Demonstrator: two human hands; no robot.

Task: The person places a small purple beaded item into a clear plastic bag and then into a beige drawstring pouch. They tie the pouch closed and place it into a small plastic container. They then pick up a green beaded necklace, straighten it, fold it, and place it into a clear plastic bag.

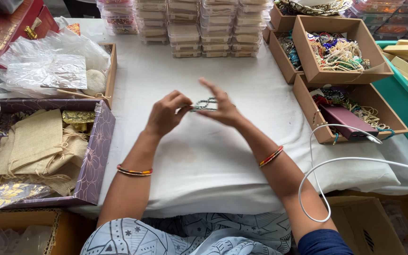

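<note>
Holding a small beaded bracelet (204,104) between both hands above centre of white cloth (204,156): left hand (165,113) pinching one end w/ thumb & fingers, right hand (223,106) gripping other end, index finger raised. Stacks of clear flat plastic boxes (185,28) at far edge. Brown cardboard trays (303,56) w/ mixed beads at right; nearest tray w/ maroon rectangular pouch (346,120) & white cable (336,163). Purple floral-print box (97,156) w/ beige drawstring bags (38,146) at left; clear plastic bags (53,61) behind it.
</note>
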